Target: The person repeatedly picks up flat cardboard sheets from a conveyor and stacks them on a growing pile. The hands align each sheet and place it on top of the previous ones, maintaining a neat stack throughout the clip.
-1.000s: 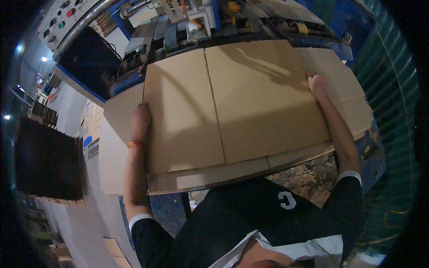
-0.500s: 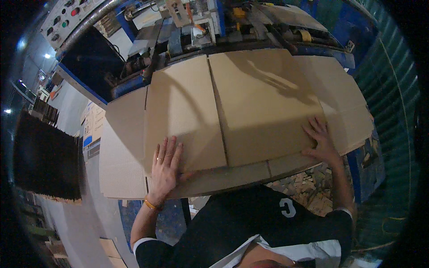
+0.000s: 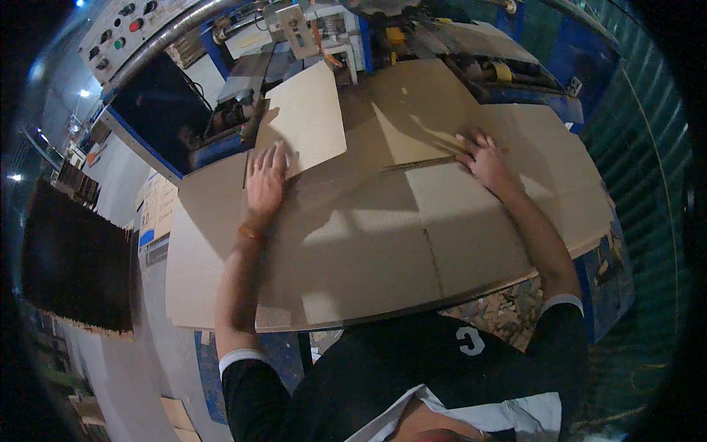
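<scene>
1. We see the large corrugated cardboard sheet (image 3: 383,243) lying flat across the worktop (image 3: 589,295), filling the middle of the view from about 9 o'clock to 3 o'clock.
2. Our left hand (image 3: 266,180) lies flat and released, palm down with fingers spread, on the sheet at about 10 o'clock; its fingertips touch the near edge of a raised cardboard flap (image 3: 309,118).
3. That flap stands tilted up toward 12 o'clock, paler than the rest of the sheet.
4. Our right hand (image 3: 482,158) is also released, palm down with fingers splayed, pressing on the sheet at about 1 o'clock, just beside a fold line where a second flap (image 3: 412,136) lifts slightly.
5. An orange band (image 3: 250,234) circles the left wrist.
6. Beyond the sheet, at 12 o'clock, stands a blue machine (image 3: 346,37) with rollers and metal parts.
7. At 11 o'clock we see a control panel (image 3: 121,29) with round buttons.
8. A dark stack of sheets (image 3: 74,258) sits at 9 o'clock, well apart from the hands.
9. Cardboard scraps (image 3: 508,313) litter the floor at about 4 o'clock, under the sheet's edge.
</scene>
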Demonstrator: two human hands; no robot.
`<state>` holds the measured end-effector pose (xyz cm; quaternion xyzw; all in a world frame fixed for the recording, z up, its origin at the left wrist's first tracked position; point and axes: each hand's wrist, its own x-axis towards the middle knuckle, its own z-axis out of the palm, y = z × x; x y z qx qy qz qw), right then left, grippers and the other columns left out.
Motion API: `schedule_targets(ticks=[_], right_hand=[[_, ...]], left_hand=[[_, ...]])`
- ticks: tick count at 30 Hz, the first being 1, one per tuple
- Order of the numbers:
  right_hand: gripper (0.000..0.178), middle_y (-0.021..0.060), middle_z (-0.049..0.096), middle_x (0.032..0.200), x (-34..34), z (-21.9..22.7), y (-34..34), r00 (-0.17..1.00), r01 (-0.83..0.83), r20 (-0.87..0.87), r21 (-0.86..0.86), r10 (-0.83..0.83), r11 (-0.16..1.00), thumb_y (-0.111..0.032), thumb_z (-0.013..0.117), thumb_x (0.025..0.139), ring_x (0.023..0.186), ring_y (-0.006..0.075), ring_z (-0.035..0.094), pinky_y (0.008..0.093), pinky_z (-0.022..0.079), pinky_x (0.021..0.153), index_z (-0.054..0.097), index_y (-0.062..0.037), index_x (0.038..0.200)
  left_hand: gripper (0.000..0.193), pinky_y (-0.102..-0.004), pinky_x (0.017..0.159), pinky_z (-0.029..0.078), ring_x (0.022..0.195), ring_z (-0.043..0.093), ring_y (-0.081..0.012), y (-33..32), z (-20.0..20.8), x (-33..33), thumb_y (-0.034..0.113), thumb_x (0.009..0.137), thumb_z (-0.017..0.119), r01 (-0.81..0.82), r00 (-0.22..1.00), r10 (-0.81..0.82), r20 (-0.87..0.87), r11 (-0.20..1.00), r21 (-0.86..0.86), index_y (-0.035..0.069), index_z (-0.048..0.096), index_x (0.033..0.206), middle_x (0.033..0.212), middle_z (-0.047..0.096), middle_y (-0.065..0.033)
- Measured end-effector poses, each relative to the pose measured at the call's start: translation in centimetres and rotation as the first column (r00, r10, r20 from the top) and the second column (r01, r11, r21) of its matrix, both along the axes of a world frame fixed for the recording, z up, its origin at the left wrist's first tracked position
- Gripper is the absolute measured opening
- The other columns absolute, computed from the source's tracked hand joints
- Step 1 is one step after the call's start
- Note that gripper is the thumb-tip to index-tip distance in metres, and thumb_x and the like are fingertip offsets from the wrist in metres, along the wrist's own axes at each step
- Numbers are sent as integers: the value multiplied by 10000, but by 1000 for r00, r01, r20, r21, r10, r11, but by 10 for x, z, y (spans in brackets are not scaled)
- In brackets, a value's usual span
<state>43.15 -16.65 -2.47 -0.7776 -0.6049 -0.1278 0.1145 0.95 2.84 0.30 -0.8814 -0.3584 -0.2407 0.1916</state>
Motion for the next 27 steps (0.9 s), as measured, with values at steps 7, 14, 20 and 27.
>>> schedule_targets(ticks=[7,14,20,27], right_hand=[[562,190,365,1358,-15,25,-85,987,48,-155,124,-28,991,-346,595,805,1246,379,342,446,340,999,441,-106,1289],[644,254,408,1305,13,-1,-235,529,835,-428,110,-733,539,-387,550,838,1211,360,409,401,356,982,367,4,1316],[692,261,445,1270,26,-20,-237,562,817,-412,144,-717,558,-458,530,817,1180,367,441,444,298,1016,362,-15,1321],[640,169,346,1391,22,-4,-205,504,850,-207,-53,-839,524,-472,449,849,1291,301,331,522,153,1063,335,-119,1371]], left_hand=[[747,-440,988,323,1189,408,-351,-61,-4,-74,241,711,721,-200,960,216,176,974,-102,63,351,1336,1272,450,-204],[664,-425,961,368,1101,485,-374,-142,-91,-304,425,820,615,-639,445,845,-297,532,556,-55,436,1243,1184,517,-228],[771,-434,956,372,1128,452,-413,-127,-96,-304,466,792,612,-722,383,836,392,536,-438,-92,380,1271,1261,431,-296],[604,-436,933,393,1096,499,-367,-136,-15,-231,382,832,562,-534,34,715,698,603,-592,-30,447,1259,1272,454,-244]])
